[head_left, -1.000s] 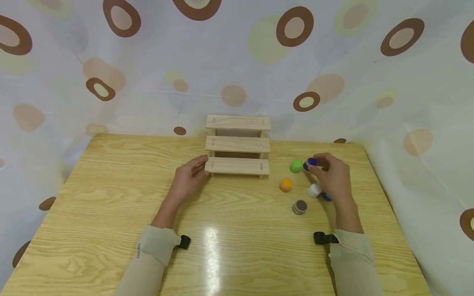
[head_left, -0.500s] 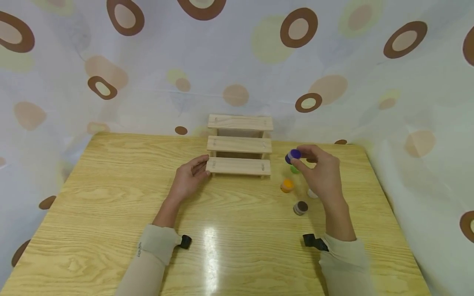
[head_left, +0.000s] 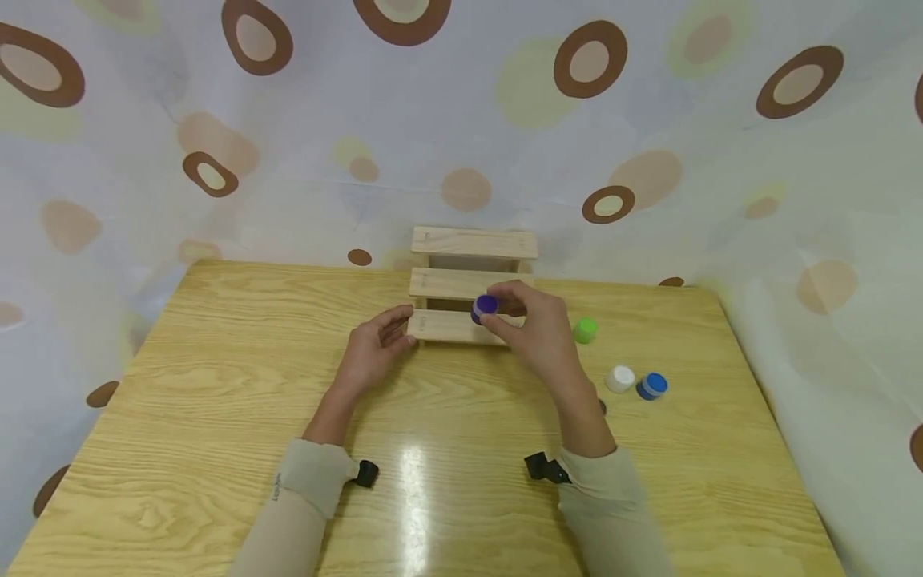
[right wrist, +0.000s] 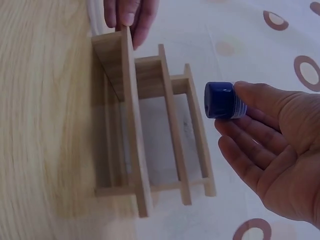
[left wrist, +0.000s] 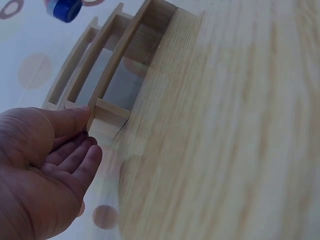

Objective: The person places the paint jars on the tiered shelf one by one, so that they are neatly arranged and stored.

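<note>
My right hand (head_left: 541, 332) pinches a small dark-blue paint jar (head_left: 485, 309) between thumb and fingertips. In the head view the jar overlaps the lowest step of a three-tier wooden display stand (head_left: 472, 242); the right wrist view shows the jar (right wrist: 220, 100) in the air, apart from the stand's boards. At the stand's left end, my left hand (head_left: 369, 353) grips the lowest board, thumb on one side and fingers on the other, as the left wrist view also shows. My right hand covers the right end of that board.
Right of my right forearm stand a green-lidded jar (head_left: 586, 330), a white-lidded jar (head_left: 620, 379) and a bright-blue jar (head_left: 652, 386). A dark-lidded jar (head_left: 602, 407) peeks out beside the forearm. A patterned cloth (head_left: 288, 216) hangs behind the table.
My right hand has lifted the dark-blue jar from among the other jars and carried it left to the stand. The orange jar is now hidden behind that arm. My left hand keeps its place.
</note>
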